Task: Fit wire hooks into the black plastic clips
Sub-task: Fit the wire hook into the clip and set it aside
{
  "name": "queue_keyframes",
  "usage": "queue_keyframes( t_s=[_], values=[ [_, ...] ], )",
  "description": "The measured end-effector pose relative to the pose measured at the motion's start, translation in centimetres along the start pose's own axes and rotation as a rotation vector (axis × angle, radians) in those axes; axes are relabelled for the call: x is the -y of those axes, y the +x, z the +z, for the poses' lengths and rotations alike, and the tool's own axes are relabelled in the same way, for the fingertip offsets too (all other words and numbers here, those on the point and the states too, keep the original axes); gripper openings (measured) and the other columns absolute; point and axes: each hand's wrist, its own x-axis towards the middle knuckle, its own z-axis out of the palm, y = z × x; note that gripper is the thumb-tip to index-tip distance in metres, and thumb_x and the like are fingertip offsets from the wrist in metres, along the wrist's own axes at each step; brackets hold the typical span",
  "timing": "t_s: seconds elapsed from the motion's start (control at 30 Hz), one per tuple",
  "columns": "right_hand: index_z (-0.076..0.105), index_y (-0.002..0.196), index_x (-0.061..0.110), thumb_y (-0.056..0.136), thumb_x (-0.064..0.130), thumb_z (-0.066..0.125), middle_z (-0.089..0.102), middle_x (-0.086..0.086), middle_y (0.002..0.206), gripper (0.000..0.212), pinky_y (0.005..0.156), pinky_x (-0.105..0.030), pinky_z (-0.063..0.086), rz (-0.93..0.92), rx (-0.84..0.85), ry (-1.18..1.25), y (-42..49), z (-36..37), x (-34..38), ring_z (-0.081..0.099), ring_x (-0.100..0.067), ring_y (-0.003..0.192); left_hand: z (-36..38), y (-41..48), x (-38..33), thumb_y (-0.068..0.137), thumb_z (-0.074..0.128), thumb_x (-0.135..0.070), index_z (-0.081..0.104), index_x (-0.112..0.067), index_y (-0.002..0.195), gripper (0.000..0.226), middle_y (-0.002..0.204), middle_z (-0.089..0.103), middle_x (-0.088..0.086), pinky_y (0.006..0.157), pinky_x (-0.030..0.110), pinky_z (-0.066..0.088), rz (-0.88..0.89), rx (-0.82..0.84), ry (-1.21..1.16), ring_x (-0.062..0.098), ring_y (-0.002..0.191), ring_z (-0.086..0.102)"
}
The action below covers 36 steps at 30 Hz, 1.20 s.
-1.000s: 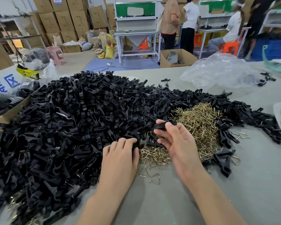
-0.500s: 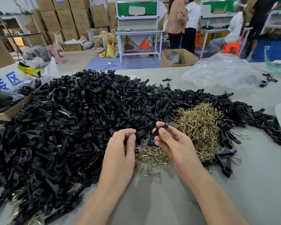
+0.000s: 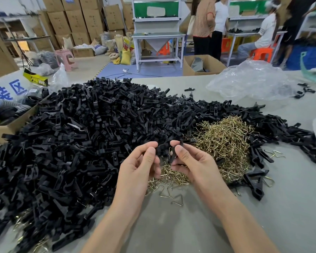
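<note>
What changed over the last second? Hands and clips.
The left hand lifted off the heap of black plastic clips, took a small black clip piece in a pinch and brought it to the right hand, which still pinches its black plastic clip at about the same spot. Unchanged: the pile of brass-coloured wire hooks, the grey table.

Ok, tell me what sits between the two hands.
Head view: black clips, pinched by the left hand and right hand; wire hooks lie on the table below.
</note>
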Motion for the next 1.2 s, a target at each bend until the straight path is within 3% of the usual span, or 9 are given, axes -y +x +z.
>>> queue_keyframes(
  t_s=[0.13,0.3,0.47,0.67,0.87,1.1,1.2],
  values=[
    [0.078,0.108,0.026,0.078,0.037,0.074,0.076,-0.006,0.093,0.032,0.078,-0.027,0.059,0.004,-0.023,0.02,-0.05,-0.07,0.07,0.074,-0.021,0.091,0.06,0.04,0.17,0.098,0.06,-0.016,0.074,-0.028,0.109,0.021,0.081,0.072,0.005,0.066,0.022,0.054,-0.022,0.008,0.002,0.017,0.071,0.065],
    [0.078,0.11,0.026,0.08,0.034,0.073,0.076,-0.006,0.089,0.031,0.076,-0.028,0.06,0.01,-0.031,0.042,-0.12,-0.05,0.27,0.074,-0.023,0.088,0.17,0.06,-0.17,0.1,0.057,-0.016,0.066,-0.024,0.121,0.024,0.101,0.077,0.006,0.072,0.02,0.056,0.018,0.016,0.004,0.02,0.09,0.074],
    [0.079,0.107,0.024,0.08,0.029,0.072,0.074,-0.003,0.094,0.028,0.074,-0.026,0.059,0.004,-0.039,0.066,-0.02,-0.02,0.15,0.073,-0.022,0.086,0.09,0.08,-0.19,0.102,0.053,-0.016,0.066,-0.024,0.121,0.024,0.103,0.077,0.005,0.07,0.021,0.056,0.013,0.006,-0.002,0.019,0.088,0.074],
    [0.078,0.108,0.03,0.083,0.028,0.07,0.077,-0.003,0.107,0.027,0.076,-0.025,0.059,0.02,0.031,-0.008,-0.19,-0.27,0.11,0.075,-0.02,0.095,0.19,-0.18,-0.26,0.104,0.048,-0.029,0.073,-0.03,0.109,0.026,0.101,0.077,0.009,0.073,0.028,0.057,0.014,-0.006,-0.001,0.024,0.092,0.073],
    [0.077,0.111,0.028,0.081,0.023,0.073,0.076,-0.002,0.113,0.031,0.079,-0.024,0.059,0.025,0.085,-0.016,-0.17,-0.34,0.02,0.074,-0.017,0.099,0.33,-0.21,-0.12,0.105,0.047,-0.017,0.071,-0.032,0.114,0.03,0.102,0.077,0.004,0.069,0.024,0.058,0.042,-0.007,0.057,0.02,0.09,0.073],
    [0.074,0.115,0.022,0.079,0.019,0.073,0.075,-0.007,0.114,0.037,0.079,-0.026,0.059,0.018,0.076,0.003,-0.1,-0.35,-0.08,0.074,-0.026,0.101,0.54,-0.58,-0.06,0.105,0.046,-0.013,0.067,-0.041,0.118,0.037,0.105,0.076,-0.001,0.074,0.024,0.057,0.089,0.006,0.143,0.013,0.089,0.071],
    [0.072,0.119,0.023,0.079,0.019,0.073,0.073,-0.012,0.115,0.041,0.082,-0.029,0.06,0.007,0.066,0.0,-0.1,-0.42,-0.2,0.071,-0.033,0.107,0.74,-0.81,0.07,0.104,0.05,-0.013,0.062,-0.034,0.123,0.031,0.105,0.075,-0.005,0.079,0.019,0.055,0.122,0.013,0.184,0.01,0.09,0.071]
  ],
)
